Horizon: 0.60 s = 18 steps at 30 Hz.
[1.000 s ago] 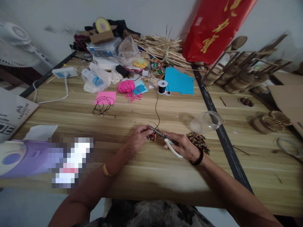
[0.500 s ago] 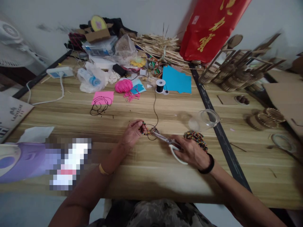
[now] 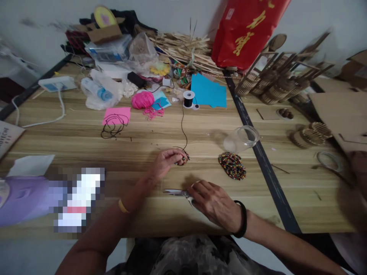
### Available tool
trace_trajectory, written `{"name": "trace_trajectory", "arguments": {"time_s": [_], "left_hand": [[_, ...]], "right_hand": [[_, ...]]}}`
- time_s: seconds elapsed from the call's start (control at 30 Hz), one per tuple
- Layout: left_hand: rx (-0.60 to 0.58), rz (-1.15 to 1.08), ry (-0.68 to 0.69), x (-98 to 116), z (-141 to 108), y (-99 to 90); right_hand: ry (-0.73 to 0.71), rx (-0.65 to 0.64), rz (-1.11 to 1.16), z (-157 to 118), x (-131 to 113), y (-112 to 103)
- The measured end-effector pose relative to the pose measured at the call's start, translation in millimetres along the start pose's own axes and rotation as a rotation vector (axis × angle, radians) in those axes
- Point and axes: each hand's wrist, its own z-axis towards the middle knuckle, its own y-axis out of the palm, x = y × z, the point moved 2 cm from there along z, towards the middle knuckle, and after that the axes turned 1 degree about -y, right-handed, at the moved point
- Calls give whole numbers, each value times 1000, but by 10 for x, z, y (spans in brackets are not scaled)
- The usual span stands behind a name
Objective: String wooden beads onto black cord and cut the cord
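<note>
My left hand (image 3: 165, 163) pinches a small beaded bracelet (image 3: 184, 159) strung with multicoloured beads, its fingers covering part of it. From the bracelet a black cord (image 3: 183, 128) runs back to a black spool (image 3: 188, 100). Low over the table, my right hand (image 3: 214, 202) is closed over the handles of a pair of scissors (image 3: 179, 193). Their blades point left, slightly parted, near the tabletop. The handles are mostly hidden under my fingers. A coiled heap of bead strings (image 3: 232, 166) lies beyond my right hand.
A transparent jar (image 3: 243, 138) lies behind the bead strings. Pink yarn (image 3: 143, 100), pink paper (image 3: 122, 113) with loops of black cord, and blue sheets (image 3: 210, 91) are farther back. Woven bamboo pieces (image 3: 286, 86) stand at right. A purple object (image 3: 23, 198) sits at left.
The scissors have left the cord at the bracelet and come down toward me and left with my right hand. My left hand still holds the bracelet. The view has shifted slightly.
</note>
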Motion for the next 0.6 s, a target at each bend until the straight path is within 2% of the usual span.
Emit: {"name": "trace_trajectory", "arguments": {"time_s": [0.07,0.17,0.3,0.43,0.6], "left_hand": [[-51,96,-35,-8,-30,45],[-147,252,-94,-18,-75,121],[-268,425,-89,-71,-113,206],[-321,436,-79,-160,-119,233],[-362,455,-195,-207,-136,238]], "right_hand": [[22,53,41,18,12,-73],[134,188,105,58,93,-157],[212,277,150,127,202,-105],[208,236,146,168,241,-18],[212,118,97,144,233,-39]]}}
